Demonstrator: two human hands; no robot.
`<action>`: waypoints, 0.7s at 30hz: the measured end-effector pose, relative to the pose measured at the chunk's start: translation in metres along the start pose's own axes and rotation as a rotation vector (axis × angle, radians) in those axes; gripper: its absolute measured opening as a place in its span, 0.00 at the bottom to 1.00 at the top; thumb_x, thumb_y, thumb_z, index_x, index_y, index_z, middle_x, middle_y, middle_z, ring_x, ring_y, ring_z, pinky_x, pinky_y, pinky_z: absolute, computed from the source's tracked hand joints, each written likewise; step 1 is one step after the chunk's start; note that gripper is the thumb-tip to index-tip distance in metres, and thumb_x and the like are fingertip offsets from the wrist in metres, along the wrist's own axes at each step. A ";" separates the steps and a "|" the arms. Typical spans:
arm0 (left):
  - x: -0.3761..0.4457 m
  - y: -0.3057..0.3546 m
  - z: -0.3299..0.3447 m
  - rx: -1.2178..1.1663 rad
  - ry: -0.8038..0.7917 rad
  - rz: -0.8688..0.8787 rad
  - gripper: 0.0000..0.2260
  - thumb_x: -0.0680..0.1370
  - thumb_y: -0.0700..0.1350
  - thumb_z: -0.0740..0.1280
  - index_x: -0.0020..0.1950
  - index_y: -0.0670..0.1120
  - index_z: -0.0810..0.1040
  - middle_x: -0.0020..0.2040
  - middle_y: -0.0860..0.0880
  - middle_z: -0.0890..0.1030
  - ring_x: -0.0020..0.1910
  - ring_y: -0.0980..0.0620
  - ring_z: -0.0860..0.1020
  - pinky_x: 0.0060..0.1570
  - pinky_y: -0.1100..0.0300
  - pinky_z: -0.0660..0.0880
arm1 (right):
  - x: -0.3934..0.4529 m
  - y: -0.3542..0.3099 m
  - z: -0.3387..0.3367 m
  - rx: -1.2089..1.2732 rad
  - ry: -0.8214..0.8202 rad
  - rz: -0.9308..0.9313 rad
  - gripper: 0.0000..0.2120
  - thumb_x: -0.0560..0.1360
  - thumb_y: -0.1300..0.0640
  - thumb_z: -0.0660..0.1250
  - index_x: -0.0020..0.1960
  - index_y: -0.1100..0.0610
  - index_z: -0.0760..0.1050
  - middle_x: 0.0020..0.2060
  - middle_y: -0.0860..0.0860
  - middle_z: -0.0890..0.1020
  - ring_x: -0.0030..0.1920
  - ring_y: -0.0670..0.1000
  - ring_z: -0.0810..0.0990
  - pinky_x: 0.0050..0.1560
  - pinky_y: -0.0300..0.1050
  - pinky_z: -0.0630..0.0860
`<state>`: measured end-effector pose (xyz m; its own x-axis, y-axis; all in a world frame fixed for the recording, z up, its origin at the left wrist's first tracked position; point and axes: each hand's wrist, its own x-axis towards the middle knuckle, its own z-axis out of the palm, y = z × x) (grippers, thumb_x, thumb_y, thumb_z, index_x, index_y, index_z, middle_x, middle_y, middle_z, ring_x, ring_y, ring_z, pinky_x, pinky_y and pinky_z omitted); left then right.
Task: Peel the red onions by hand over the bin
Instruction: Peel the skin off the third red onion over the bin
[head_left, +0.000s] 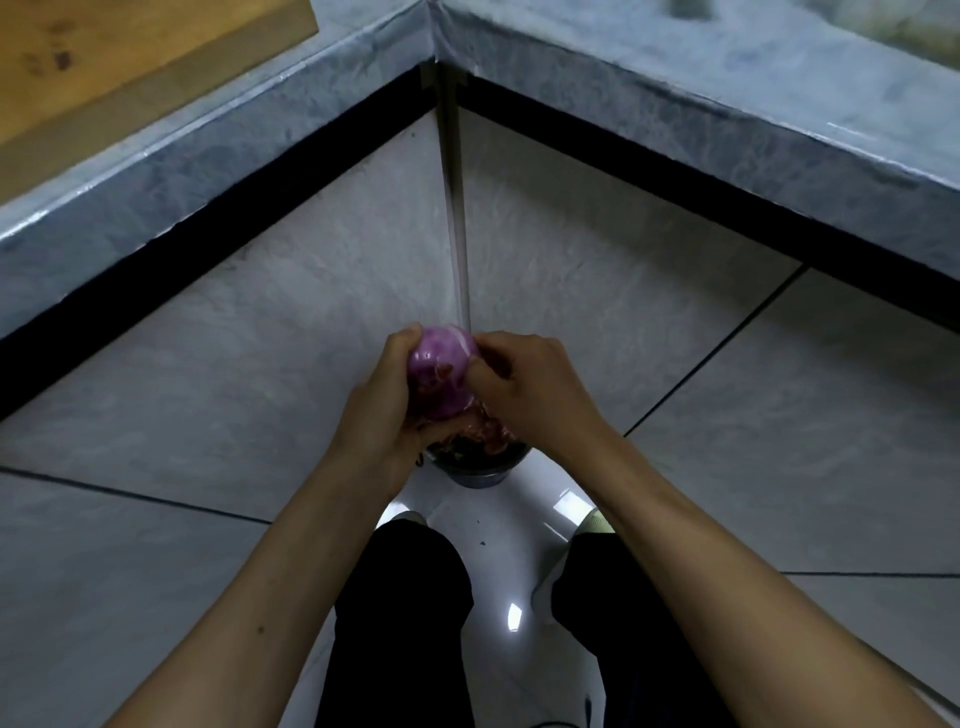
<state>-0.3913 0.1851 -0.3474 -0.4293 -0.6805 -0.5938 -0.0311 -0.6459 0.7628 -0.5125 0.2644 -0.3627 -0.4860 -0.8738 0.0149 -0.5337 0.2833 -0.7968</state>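
Observation:
A red onion (441, 369), mostly bare and shiny purple, is held between both hands in the middle of the view. My left hand (382, 402) grips it from the left and below. My right hand (524, 387) has its fingers curled against the onion's right side, pinching loose reddish-brown skin (485, 428) that hangs under the onion. Straight below, on the floor, stands a small dark bin (480, 470); the hands hide most of it, and peel scraps show inside.
Grey stone countertops (727, 88) meet in a corner ahead, with tiled cabinet fronts (322, 291) below them. A wooden board (104, 57) lies on the left counter. My legs in black trousers (400, 613) and my shoes stand on the glossy floor near the bin.

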 end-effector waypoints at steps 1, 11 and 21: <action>-0.002 0.001 0.001 0.018 0.004 0.024 0.13 0.79 0.54 0.69 0.53 0.45 0.84 0.50 0.42 0.86 0.44 0.46 0.87 0.43 0.49 0.83 | -0.001 -0.001 0.001 -0.001 0.004 0.004 0.15 0.76 0.47 0.59 0.46 0.56 0.79 0.33 0.50 0.80 0.35 0.49 0.75 0.37 0.47 0.74; -0.013 0.006 0.005 0.082 0.019 0.089 0.15 0.79 0.54 0.68 0.56 0.44 0.83 0.53 0.41 0.86 0.49 0.44 0.86 0.40 0.50 0.82 | -0.001 -0.009 0.002 -0.046 0.102 -0.059 0.15 0.74 0.55 0.54 0.48 0.62 0.77 0.35 0.56 0.79 0.37 0.57 0.76 0.38 0.50 0.75; -0.007 0.004 -0.004 -0.031 -0.173 -0.111 0.13 0.80 0.51 0.62 0.59 0.47 0.79 0.50 0.43 0.84 0.45 0.44 0.84 0.35 0.49 0.82 | 0.006 0.016 -0.002 0.171 0.072 0.151 0.10 0.77 0.60 0.60 0.41 0.65 0.71 0.33 0.53 0.72 0.35 0.48 0.68 0.36 0.45 0.64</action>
<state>-0.3846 0.1860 -0.3412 -0.5739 -0.5363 -0.6189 -0.0602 -0.7261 0.6850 -0.5253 0.2645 -0.3742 -0.6025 -0.7947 -0.0740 -0.3296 0.3322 -0.8838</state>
